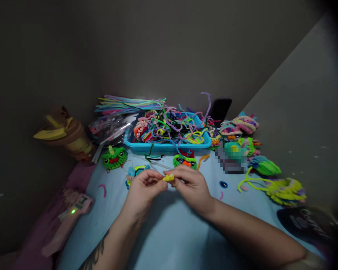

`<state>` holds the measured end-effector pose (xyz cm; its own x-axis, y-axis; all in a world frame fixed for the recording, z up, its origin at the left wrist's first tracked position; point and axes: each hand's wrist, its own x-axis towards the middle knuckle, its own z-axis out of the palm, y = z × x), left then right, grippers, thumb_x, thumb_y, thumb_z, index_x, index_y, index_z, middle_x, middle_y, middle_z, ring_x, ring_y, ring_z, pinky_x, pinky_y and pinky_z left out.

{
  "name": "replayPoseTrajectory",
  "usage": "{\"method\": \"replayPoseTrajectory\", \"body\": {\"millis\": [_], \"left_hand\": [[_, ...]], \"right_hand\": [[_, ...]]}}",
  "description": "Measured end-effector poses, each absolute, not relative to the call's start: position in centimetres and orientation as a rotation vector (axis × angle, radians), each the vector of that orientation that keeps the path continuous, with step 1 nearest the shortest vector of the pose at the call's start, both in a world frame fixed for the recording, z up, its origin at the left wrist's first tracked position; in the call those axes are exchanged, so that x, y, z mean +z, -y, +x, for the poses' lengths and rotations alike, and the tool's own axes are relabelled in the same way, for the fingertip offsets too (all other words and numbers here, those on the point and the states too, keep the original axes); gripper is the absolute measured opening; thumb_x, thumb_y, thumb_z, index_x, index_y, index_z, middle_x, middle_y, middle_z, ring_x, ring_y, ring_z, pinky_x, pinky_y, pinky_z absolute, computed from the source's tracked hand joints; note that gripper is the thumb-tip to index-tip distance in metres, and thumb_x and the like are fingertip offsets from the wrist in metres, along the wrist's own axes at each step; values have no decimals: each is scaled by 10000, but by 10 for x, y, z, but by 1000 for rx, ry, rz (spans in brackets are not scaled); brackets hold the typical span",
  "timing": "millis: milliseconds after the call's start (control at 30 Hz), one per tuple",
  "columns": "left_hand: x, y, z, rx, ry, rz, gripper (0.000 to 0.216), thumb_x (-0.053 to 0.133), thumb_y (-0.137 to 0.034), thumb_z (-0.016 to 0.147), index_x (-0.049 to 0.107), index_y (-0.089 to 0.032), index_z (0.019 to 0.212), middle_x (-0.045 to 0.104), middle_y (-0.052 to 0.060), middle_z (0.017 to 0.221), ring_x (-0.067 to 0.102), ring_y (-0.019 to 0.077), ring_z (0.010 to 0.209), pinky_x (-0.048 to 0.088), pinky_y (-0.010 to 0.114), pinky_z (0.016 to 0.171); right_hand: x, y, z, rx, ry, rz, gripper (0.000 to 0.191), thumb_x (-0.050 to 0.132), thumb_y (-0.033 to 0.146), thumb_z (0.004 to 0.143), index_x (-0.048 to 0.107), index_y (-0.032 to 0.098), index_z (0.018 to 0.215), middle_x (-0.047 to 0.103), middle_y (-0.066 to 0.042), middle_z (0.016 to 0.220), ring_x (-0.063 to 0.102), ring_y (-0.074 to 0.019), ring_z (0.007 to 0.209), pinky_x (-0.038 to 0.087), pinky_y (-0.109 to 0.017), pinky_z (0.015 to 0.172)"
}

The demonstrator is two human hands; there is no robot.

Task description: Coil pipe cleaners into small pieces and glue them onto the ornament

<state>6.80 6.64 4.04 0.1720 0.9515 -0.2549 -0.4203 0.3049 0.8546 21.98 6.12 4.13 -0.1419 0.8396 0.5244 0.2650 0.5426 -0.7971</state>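
Observation:
In the middle of the head view my left hand (pixel 143 187) and my right hand (pixel 193 187) meet above the table. Both pinch a small yellow piece of coiled pipe cleaner (pixel 168 177) between thumb and fingers. Its far side is partly hidden by the fingertips. Just behind my right hand lies a green pipe-cleaner face (pixel 183 161) with an orange beak-like part and a red top. Beside my left hand is a blue and yellow pipe-cleaner piece (pixel 133 172), partly covered. Farther left sits a green pipe-cleaner face (pixel 114 157) with a red mouth and a pale horn.
A blue tray (pixel 169 146) heaped with tangled pipe cleaners stands at the back. Straight pipe cleaners (pixel 129 103) lie behind it. Finished pieces, including a yellow one (pixel 285 190), line the right. A pink hand-held device (pixel 69 221) with a green light and a brown cup (pixel 70 137) are left.

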Motion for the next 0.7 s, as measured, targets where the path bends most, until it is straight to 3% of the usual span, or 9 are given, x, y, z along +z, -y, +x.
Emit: {"method": "replayPoseTrajectory", "body": {"millis": [133,267,500,700], "left_hand": [[42,-67,65,1029,-878,726,356,875,-261,519,629,-151,752,654,-27,602,569,65,552,431,149,539],[47,-69,60,877,-822,775,359,785,-390,659,663,-146,892,680,35,759,626,119,647,459,166,504],[46,-71,53,627,-739,728,337,773,-417,661,693,-102,750,642,48,673,560,71,507,429,136,424],[44,-70,54,689,-781,796,348,807,-413,604,626,-120,652,576,-16,549,446,31,397,341,140,374]], "right_hand": [[45,-61,221,612,1678,-983,87,617,172,831,698,202,829,669,-18,712,589,-134,656,467,-248,607],[48,-63,222,730,1635,-1026,91,616,219,836,685,193,782,637,-18,699,582,-136,666,462,-250,609],[49,-69,223,1039,1547,-941,182,655,345,811,680,185,730,601,-18,678,566,-137,667,462,-261,605],[50,-70,222,1196,1490,-936,229,684,399,771,659,175,728,603,-11,694,567,-131,661,467,-265,628]]}}
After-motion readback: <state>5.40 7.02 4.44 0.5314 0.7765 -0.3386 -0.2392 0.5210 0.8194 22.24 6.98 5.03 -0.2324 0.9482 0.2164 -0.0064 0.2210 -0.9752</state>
